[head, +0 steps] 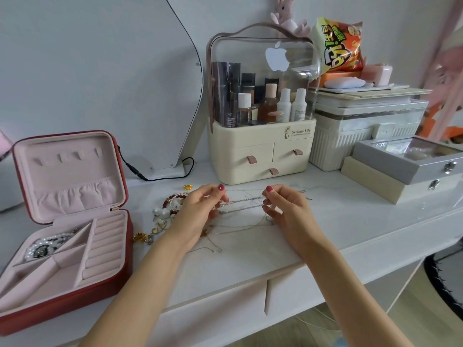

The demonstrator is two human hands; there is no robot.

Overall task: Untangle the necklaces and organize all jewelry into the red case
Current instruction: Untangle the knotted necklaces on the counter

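The red case (75,246) lies open on the table (325,221) with only pearls (47,244) inside. A pile (165,214) waits beside it. Both hands, left (200,209) and right (285,209), pinch the tangled chains (243,204) above the table. Most work is left.

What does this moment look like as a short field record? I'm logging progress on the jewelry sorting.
left hand: pinches the tangled chains
right hand: pinches the same chains, stretched between both hands
red case: open, at left on the table
in case: pearl piece in one rear-left compartment
loose jewelry: beads and pearls beside the left hand
progress: necklaces not yet untangled
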